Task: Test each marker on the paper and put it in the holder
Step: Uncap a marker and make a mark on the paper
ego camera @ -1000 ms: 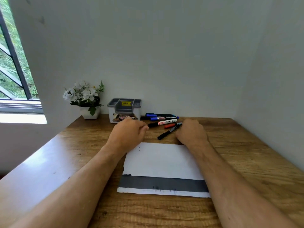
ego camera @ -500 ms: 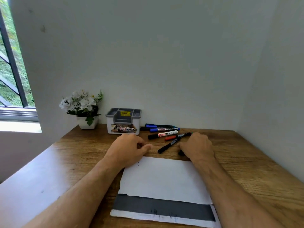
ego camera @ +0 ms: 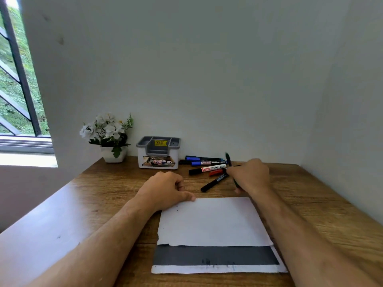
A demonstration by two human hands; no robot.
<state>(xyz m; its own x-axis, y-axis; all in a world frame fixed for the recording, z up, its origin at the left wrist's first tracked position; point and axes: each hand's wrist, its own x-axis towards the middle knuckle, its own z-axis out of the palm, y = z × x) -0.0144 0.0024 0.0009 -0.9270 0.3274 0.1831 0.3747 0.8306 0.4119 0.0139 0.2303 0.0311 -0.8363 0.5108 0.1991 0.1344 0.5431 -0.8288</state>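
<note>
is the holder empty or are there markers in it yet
Looks empty: no marker sticks up from the holder; the rest lie beside it, one in the right hand.

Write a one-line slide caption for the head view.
Right hand lifts a dark marker beside the holder; left hand steadies the paper.

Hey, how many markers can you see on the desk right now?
6, perhaps more hidden: one in the right hand, tilted up; two blue, a whiteboard marker, a red one and a black pen beside the holder.

The right hand (ego camera: 249, 176) has lifted a black marker (ego camera: 228, 158).
</note>
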